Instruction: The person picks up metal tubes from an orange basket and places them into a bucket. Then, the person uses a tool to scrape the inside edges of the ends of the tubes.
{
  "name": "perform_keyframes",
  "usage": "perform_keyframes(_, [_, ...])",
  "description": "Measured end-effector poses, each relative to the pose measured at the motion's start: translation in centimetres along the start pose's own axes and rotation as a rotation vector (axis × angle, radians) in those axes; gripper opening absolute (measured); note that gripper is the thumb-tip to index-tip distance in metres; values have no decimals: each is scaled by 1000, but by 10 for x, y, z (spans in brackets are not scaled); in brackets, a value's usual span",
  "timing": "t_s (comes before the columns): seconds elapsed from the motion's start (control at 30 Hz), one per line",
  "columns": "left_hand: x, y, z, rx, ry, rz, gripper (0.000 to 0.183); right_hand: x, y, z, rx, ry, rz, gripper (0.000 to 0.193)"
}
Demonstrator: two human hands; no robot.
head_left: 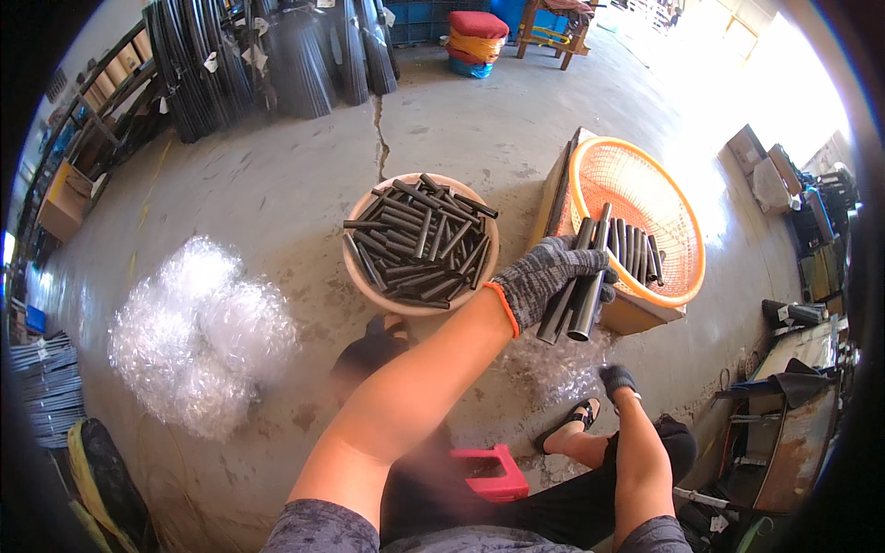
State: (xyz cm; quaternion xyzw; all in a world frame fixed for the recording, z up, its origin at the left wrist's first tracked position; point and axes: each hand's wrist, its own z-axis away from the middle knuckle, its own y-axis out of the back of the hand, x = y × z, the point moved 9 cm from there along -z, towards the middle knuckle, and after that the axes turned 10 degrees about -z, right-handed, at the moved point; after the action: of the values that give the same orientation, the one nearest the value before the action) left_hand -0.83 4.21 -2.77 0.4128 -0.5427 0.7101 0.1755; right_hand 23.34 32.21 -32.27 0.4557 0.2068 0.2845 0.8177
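Observation:
My left hand [553, 275], in a grey knit glove with an orange cuff, reaches across to the right. Its fingers are closed around a few black tubes [586, 295], held at the near left rim of an orange plastic basket [680, 198]. Inside the basket several more black tubes [634, 249] lie side by side. A round pale basin [361, 284] heaped with loose black tubes [419, 244] stands left of that hand. Low on the right, my gloved right hand [619, 379] hangs beside my sandalled foot; its fingers are too small and foreshortened to read.
The basket rests tilted on a cardboard box [636, 316]. Crumpled clear plastic [198, 336] lies on the floor at left, with more [562, 364] below the box. A red stool [498, 472] is beneath me. Bundled black rods [295, 64] stand at the back; a cluttered bench [797, 369] is at right.

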Motion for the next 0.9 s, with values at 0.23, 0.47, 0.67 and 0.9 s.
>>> perform_keyframes(0.23, [-1, 20, 13, 123, 32, -46, 28, -25, 12, 4, -406, 99, -410, 45])
perform_keyframes(0.47, [-31, -5, -7, 54, 58, -315, 29, -257, 173, 132, -335, 822, -1613, 50])
perform_keyframes(0.67, [-12, -1, 6, 39, 78, -89, 26, -279, 193, 164, 509, 1174, -549, 21])
perform_keyframes(0.9, [-16, -5, 7, -26, 60, -167, 28, -185, 43, 58, 29, 974, -255, 13])
